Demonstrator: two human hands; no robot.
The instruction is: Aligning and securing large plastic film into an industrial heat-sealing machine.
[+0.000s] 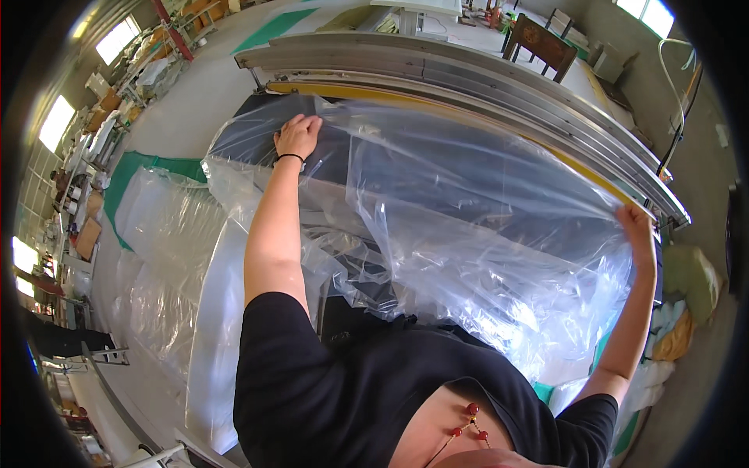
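A wide sheet of clear plastic film (pixel 460 171) lies over a dark work surface (pixel 328 160), stretched between my two hands. At the far left, my left hand (pixel 298 136) has its fingers bent and closed on the film near its far edge; the fingertips are partly hidden. My right hand (pixel 637 225) grips the film's right edge in a closed hold, and folds run from it across the sheet. Toward my body the film bunches into shiny creases. More of it hangs down on the left side.
Along the far side of the surface runs a long metal bar machine (pixel 437 66) with a yellow strip (pixel 468 113). A green sheet (pixel 129 187) lies on the floor at left. Beyond the machine stands a wooden chair (pixel 540 45). Sacks (pixel 690 281) sit at the right.
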